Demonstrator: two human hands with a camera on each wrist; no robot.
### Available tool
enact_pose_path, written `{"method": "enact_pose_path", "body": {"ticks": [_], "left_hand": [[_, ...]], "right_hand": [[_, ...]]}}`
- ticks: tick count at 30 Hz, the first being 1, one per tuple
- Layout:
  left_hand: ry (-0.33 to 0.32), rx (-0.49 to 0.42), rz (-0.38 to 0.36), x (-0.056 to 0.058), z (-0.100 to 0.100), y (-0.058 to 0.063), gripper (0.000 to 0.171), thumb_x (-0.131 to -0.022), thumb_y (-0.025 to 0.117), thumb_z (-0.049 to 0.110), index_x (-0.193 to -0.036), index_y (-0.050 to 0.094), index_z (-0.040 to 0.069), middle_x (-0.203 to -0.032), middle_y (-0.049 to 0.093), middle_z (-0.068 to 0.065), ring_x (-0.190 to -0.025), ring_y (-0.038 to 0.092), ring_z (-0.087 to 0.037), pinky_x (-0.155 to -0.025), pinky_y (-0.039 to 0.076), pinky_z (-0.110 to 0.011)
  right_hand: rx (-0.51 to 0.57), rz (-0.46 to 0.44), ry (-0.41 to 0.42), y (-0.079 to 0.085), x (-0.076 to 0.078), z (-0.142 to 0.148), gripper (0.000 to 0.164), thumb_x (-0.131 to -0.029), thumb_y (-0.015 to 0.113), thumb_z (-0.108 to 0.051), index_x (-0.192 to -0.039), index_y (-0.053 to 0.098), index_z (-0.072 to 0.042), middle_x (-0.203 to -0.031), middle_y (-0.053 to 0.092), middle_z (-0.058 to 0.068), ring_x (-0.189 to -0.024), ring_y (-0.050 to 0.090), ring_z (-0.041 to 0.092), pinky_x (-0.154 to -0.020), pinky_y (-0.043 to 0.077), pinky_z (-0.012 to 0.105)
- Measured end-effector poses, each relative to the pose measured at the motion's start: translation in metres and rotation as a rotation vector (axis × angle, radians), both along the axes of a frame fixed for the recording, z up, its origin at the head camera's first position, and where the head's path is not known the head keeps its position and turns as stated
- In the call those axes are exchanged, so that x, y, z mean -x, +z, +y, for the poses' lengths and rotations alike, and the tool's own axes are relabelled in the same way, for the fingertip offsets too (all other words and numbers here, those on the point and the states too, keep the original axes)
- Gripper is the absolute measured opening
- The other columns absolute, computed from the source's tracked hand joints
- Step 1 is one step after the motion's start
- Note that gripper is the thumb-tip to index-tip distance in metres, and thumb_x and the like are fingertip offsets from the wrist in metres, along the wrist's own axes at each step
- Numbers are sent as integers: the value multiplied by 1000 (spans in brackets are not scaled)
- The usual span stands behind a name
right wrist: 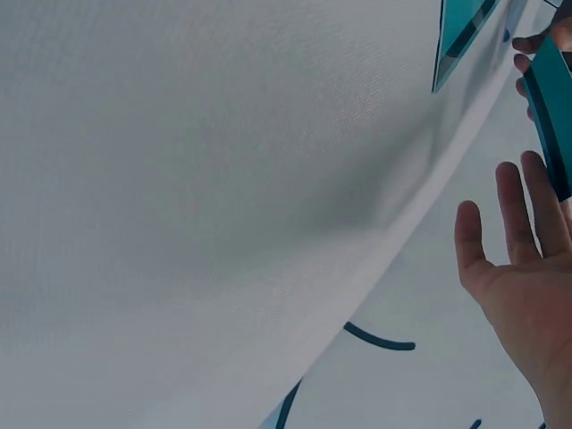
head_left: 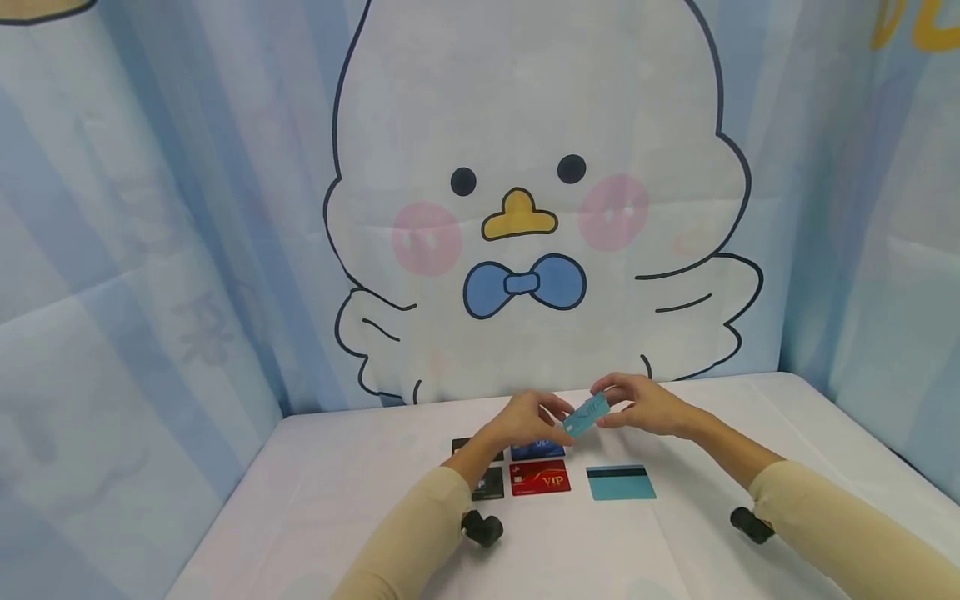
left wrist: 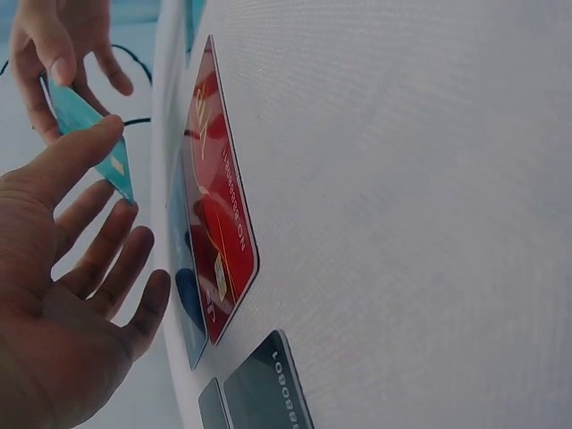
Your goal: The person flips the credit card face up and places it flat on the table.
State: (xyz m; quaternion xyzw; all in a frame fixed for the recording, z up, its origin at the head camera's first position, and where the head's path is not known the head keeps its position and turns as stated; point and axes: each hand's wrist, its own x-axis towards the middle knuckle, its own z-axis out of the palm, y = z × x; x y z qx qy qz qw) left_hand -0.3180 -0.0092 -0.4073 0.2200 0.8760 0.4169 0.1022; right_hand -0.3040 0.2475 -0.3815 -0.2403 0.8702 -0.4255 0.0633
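A teal card point(head_left: 586, 414) is held tilted above the table between both hands. My left hand point(head_left: 528, 419) pinches its lower left end between thumb and index finger; its other fingers point(left wrist: 112, 255) spread apart in the left wrist view. At the card's upper right end, my right hand point(head_left: 648, 406) pinches it with thumb and fingers, while the remaining fingers point(right wrist: 514, 214) extend loosely. Below them, a second teal card point(head_left: 621, 490) with a dark stripe lies on the table. To its left lies a red VIP card point(head_left: 540, 478), with a blue card point(head_left: 537, 450) behind it.
Two dark cards, one in front point(head_left: 491, 483) and one behind point(head_left: 461, 443), lie partly hidden by the left forearm. The white-covered table point(head_left: 315, 500) ends at a curtain point(head_left: 517, 350) with a cartoon bird. Black wrist devices point(head_left: 482, 529) sit under both sleeves.
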Motion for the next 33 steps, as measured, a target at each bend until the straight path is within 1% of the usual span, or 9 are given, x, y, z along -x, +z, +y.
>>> {"method": "enact_pose_path", "body": {"ticks": [6,10,15,20,24,26,33], "left_hand": [[16,77,41,1,6,-1,48,-79,91,30,-124,76,25,-108,71,7,-94,62,-10,-77,59,-24],[15,122,51,1,9,1,48,-79,91,31,-124,76,24,-108,71,7,-93,61,-9,-76,58,-23],[-4,157,52,1,11,3,46,-81,90,31,-125,76,23,-110,72,6,-93,60,-9,-77,56,-23],[-5,185,55,3,13,0,46,-81,90,32,-124,76,25,-109,71,7,-92,59,-8,-77,55,-23],[-9,210,72,5,15,-1,45,-82,89,33,-124,76,24,-109,72,7,-92,58,-8,-78,54,-23],[-11,221,78,5,16,-1,45,-82,89,32,-124,76,23,-109,72,7,-93,58,-8,-79,54,-23],[-10,254,85,5,19,-1,45,-82,89,32,-125,76,24,-111,73,8,-97,58,-7,-86,54,-26]], "right_hand": [[-113,70,-28,-5,0,2,53,-89,83,-27,-131,62,-2,-124,70,13,-117,64,33,-98,57,52],[-162,92,-38,-8,1,4,54,-88,84,-28,-131,63,-1,-124,69,12,-117,64,35,-97,57,51],[-193,91,-44,-10,1,6,55,-87,84,-26,-130,64,0,-122,69,13,-118,63,37,-96,56,52],[-222,78,-56,-11,0,6,53,-85,85,-25,-128,65,-1,-121,68,12,-117,62,38,-95,57,51],[-231,71,-57,-12,0,6,53,-85,86,-24,-128,65,-1,-120,68,12,-117,62,37,-97,57,51],[-236,69,-56,-13,1,6,53,-84,86,-24,-128,65,-1,-119,68,12,-116,62,37,-97,56,52],[-255,52,-76,-18,2,7,51,-83,87,-25,-125,67,-5,-118,68,9,-111,61,28,-96,55,49]]}}
